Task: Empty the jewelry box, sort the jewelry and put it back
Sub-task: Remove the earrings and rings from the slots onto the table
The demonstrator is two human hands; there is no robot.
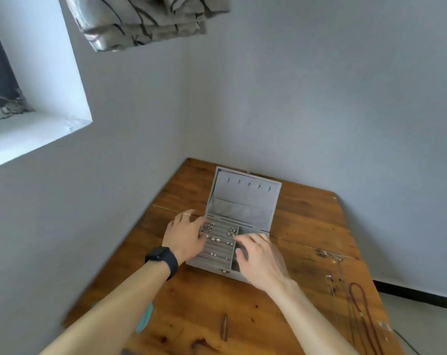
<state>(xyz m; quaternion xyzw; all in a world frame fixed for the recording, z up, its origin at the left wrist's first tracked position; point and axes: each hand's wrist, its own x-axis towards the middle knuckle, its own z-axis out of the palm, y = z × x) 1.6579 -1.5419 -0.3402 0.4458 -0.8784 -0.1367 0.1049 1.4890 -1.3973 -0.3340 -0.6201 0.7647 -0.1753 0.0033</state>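
One wooden table (307,226), brown planks with knots and a seam across, fills lower centre. It sits in a corner of two grey walls, so its far and left edges are hemmed in. Its right edge is open to the floor.

One jewelry box (243,201), grey velvet, rectangular, centre frame. The lid stands open, with five hooks in a row and one fabric pocket inside. The base has padded ring rolls on the left and open compartments on the right (mostly hidden by the hand).

Two bare hands.
- Left hand (185,235): fingers bent, tips down at the left end of the rolls; cannot tell if they pinch anything.
- Right hand (258,260): fingers spread and loosely bent over the right compartments, thumb out, nothing visibly gripped.

One black wristwatch (162,257) on the left wrist.

Necklaces (363,303) lie at lower right near the table edge: one dark red bead strand plus thin chains, count unclear.

Small silvery and pearly pieces (217,239) are scattered on the rolls, too small to count surely.

One thin ring (186,214) on a left finger.
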